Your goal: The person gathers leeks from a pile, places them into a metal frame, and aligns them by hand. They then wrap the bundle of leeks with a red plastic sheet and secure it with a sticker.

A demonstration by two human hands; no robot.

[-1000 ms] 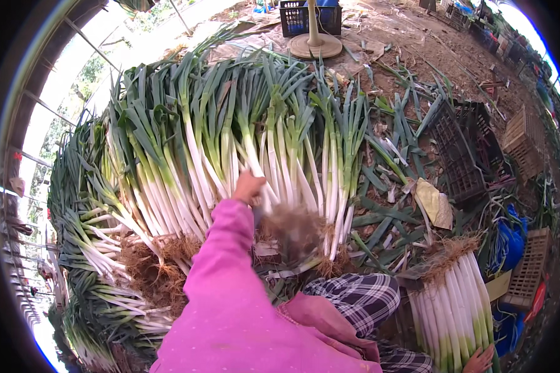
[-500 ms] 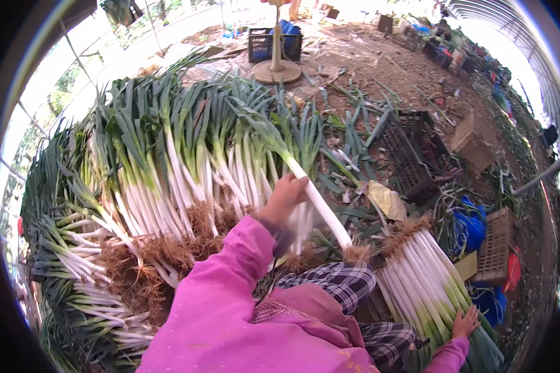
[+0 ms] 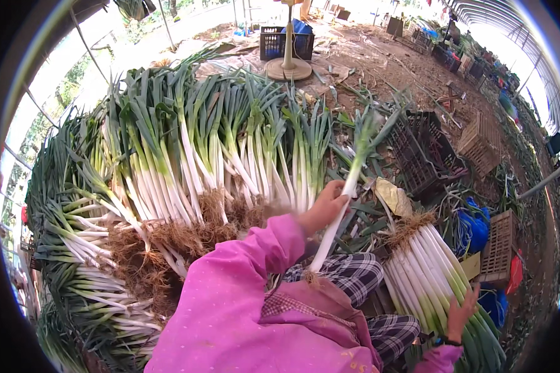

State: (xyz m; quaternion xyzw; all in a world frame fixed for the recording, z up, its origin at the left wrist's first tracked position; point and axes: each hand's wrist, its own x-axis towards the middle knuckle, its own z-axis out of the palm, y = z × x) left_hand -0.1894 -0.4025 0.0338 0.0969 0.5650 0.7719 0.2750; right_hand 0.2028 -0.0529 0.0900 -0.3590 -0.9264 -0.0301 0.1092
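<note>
My left hand (image 3: pixel 325 206) is closed around the pale stem of a single leek (image 3: pixel 330 239). The leek slants, with its roots low over my plaid-covered leg and its green leaves up and away to the right. At the lower right, my right hand (image 3: pixel 460 317) is raised over a row of leeks (image 3: pixel 420 267), fingers spread and gripping nothing. Those leeks lie side by side, roots away from me, leaves toward the lower edge. I cannot tell whether the right hand touches them. A large pile of leeks (image 3: pixel 158 196) spreads on the left, brown roots facing me.
A dark plastic crate (image 3: pixel 420 158) stands tilted beyond the row, with a tan crate (image 3: pixel 479 144) beside it. Nearer are a brown crate (image 3: pixel 499 245) and a blue bag (image 3: pixel 473 230). Farther off, a round fan base (image 3: pixel 288 69) sits before a black crate (image 3: pixel 270 43).
My left hand has moved right with the leek, whose leaves swung from upper left to upper right. My right hand has lifted from lying flat on the row and moved slightly left.
</note>
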